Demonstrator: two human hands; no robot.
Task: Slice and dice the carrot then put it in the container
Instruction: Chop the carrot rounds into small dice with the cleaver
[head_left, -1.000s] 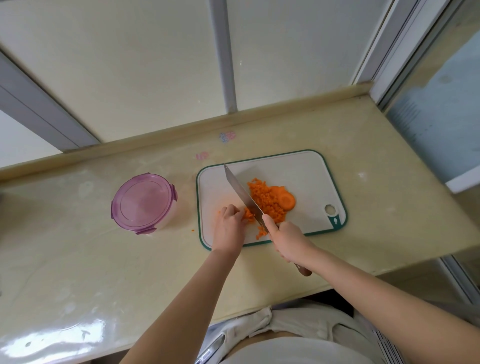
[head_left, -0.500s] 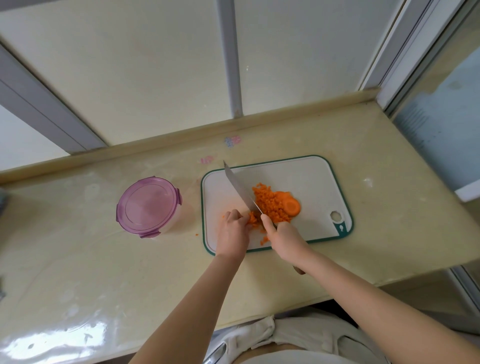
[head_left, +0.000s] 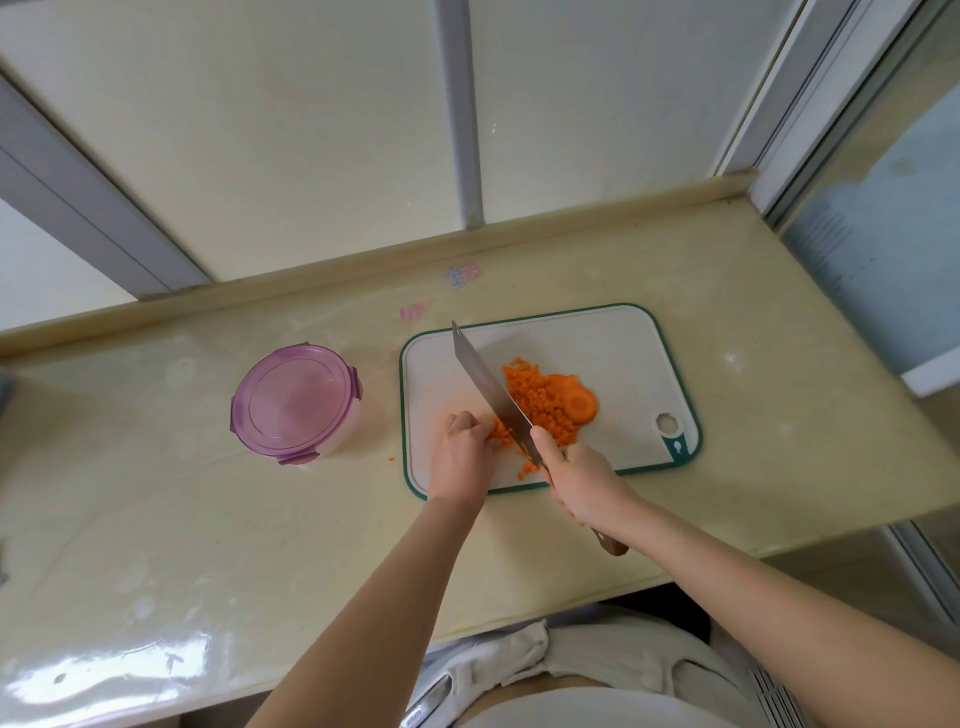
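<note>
Both hands work over the near left part of the board (head_left: 613, 343). The right hand (head_left: 582, 478) is wrapped tight around the handle of the knife (head_left: 493, 395), its forefinger stretched along the spine; the brown butt of the handle pokes out behind the wrist. The blade runs diagonally from the hand up and to the left, its tip near the board's far left edge. The left hand (head_left: 462, 457) lies knuckles-up just left of the blade, fingers curled down onto a small bit of carrot whose orange shows between fingertips and steel.

Right of the blade sits the diced carrot (head_left: 540, 400), a loose heap near the middle of the board, with a thick round slice (head_left: 579, 405) touching its right side. A few crumbs lie by the board's near edge under the blade, and one speck (head_left: 391, 459) lies on the counter (head_left: 208, 519) just left of the board.

The container (head_left: 296, 400), round with a purple clip-on lid closed on it, stands on the counter left of the board, apart from it.
</note>
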